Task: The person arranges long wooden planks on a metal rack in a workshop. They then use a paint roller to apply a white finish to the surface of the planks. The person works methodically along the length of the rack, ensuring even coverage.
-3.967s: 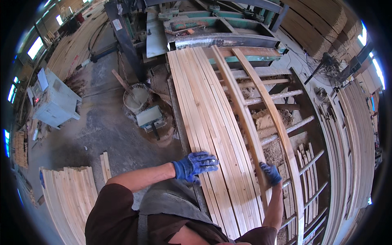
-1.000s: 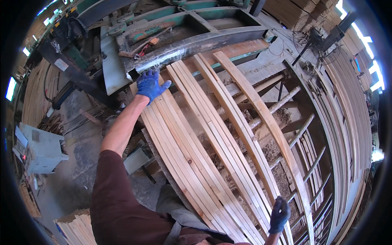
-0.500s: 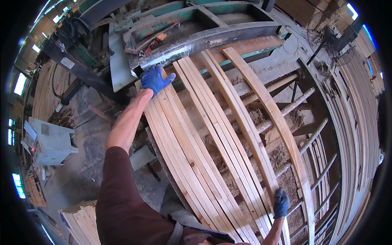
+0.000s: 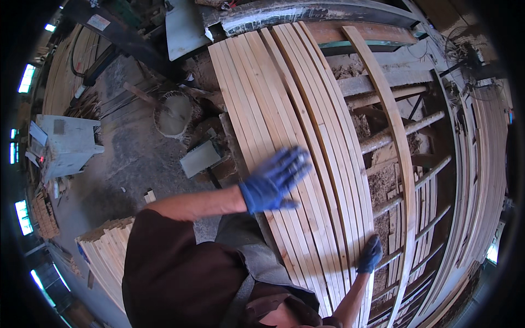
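Long pale wooden strips [image 4: 273, 115] lie side by side over a metal frame of round bars, with narrow gaps between some of them. My left hand [image 4: 276, 183], in a blue glove, is over the middle of the strips, its fingers stretched out and slightly blurred; it holds nothing. I cannot tell whether its palm touches the wood. At the right edge of the group, near its close end, my gloved right hand [image 4: 370, 254] is closed around the outermost strip. A single wooden strip [image 4: 395, 126] lies apart to the right, across the bars.
A metal beam [image 4: 311, 13] crosses behind the strips' far ends. Round bars [image 4: 426, 124] and sawdust show at right, with stacked boards [image 4: 481, 164] beyond. On the left floor stand a grey box [image 4: 71, 142], a bucket [image 4: 174, 115] and a wood bundle [image 4: 106, 254].
My left hand has come back from the strips' far ends to their middle. The spread strips now lie closer together, and my right hand has moved slightly left and up with the outer one.
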Action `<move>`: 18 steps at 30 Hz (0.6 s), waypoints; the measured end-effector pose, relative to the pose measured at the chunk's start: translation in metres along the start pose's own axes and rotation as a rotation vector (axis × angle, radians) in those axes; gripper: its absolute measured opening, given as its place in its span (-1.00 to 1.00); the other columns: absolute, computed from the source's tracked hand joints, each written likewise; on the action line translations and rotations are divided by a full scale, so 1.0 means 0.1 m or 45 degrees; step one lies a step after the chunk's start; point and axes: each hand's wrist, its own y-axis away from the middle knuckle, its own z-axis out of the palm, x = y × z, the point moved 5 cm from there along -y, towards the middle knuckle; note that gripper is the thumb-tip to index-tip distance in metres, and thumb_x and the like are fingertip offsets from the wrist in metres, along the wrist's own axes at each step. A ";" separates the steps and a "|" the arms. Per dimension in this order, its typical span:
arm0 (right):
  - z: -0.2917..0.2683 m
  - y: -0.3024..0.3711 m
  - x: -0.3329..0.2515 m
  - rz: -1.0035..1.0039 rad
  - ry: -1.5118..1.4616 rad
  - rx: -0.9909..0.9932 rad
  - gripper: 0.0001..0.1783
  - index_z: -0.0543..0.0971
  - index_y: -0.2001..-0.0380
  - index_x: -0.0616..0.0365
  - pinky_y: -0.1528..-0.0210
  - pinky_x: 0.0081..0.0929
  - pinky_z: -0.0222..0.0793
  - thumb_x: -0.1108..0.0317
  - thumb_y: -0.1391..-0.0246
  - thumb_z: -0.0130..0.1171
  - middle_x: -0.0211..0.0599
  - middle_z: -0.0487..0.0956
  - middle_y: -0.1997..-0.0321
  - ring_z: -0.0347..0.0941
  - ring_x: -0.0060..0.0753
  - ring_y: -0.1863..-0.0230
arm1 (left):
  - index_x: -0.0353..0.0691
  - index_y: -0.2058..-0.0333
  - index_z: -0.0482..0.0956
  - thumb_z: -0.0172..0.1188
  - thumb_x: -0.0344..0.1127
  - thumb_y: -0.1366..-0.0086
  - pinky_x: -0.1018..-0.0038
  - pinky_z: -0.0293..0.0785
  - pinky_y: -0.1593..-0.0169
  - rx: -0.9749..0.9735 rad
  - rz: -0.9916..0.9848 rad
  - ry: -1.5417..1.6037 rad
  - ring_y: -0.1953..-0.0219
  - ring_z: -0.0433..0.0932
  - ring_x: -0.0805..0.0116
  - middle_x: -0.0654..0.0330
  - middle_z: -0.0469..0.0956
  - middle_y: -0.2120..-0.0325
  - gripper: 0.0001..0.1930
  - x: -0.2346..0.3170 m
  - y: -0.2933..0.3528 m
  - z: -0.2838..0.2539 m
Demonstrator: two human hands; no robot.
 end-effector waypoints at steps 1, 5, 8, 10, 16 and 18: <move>-0.01 -0.01 -0.03 -0.003 0.036 -0.002 -0.34 0.53 0.40 0.28 0.36 0.07 0.20 -0.12 -0.37 -0.29 0.19 0.53 0.44 0.40 0.26 0.43 | -0.23 -0.39 0.05 -0.20 0.37 -0.35 0.12 -0.15 -0.47 -0.030 0.022 0.019 -0.47 -0.08 -0.01 -0.13 0.00 -0.40 -0.12 0.19 0.08 0.07; -0.02 -0.01 -0.13 -0.131 0.062 0.110 -0.31 0.62 0.32 0.21 0.30 0.02 0.34 -0.18 -0.34 -0.26 0.17 0.60 0.34 0.52 0.26 0.32 | -0.24 -0.38 0.08 -0.17 0.38 -0.33 0.13 -0.18 -0.48 0.010 0.027 -0.080 -0.46 -0.05 0.00 -0.11 0.03 -0.39 -0.11 0.18 0.11 0.06; 0.04 0.18 -0.15 -0.099 0.130 0.089 -0.28 0.64 0.36 0.22 0.28 0.07 0.37 -0.19 -0.35 -0.29 0.20 0.60 0.36 0.54 0.27 0.32 | -0.26 -0.32 0.21 0.05 0.28 -0.26 0.10 -0.10 -0.45 0.153 0.073 -0.096 -0.43 0.03 -0.03 -0.11 0.14 -0.35 -0.14 0.19 0.22 0.05; 0.05 0.19 -0.03 -0.123 0.171 0.105 -0.28 0.64 0.33 0.25 0.28 0.08 0.36 -0.17 -0.36 -0.29 0.21 0.60 0.32 0.54 0.28 0.30 | -0.26 -0.30 0.25 0.11 0.26 -0.23 0.08 -0.06 -0.43 0.232 0.095 -0.081 -0.42 0.08 -0.04 -0.11 0.18 -0.33 -0.16 0.22 0.27 0.05; 0.00 0.35 0.03 -0.414 -0.166 0.194 -0.52 0.57 0.02 0.31 -0.05 -0.27 0.43 0.08 -0.36 -0.06 0.04 0.61 -0.01 0.55 -0.07 0.01 | -0.26 -0.33 0.20 0.04 0.32 -0.23 0.08 -0.16 -0.46 0.226 0.026 -0.122 -0.43 0.02 -0.06 -0.15 0.11 -0.36 -0.11 0.26 0.29 0.18; -0.36 0.79 -0.88 -0.482 -0.096 0.364 -0.58 0.53 -0.01 0.37 -0.08 -0.34 0.42 0.20 -0.36 -0.01 -0.03 0.60 -0.05 0.52 -0.19 -0.04 | -0.25 -0.36 0.16 0.02 0.34 -0.23 0.09 -0.20 -0.47 0.309 0.005 -0.054 -0.45 -0.03 -0.05 -0.17 0.06 -0.38 -0.08 0.39 0.58 0.35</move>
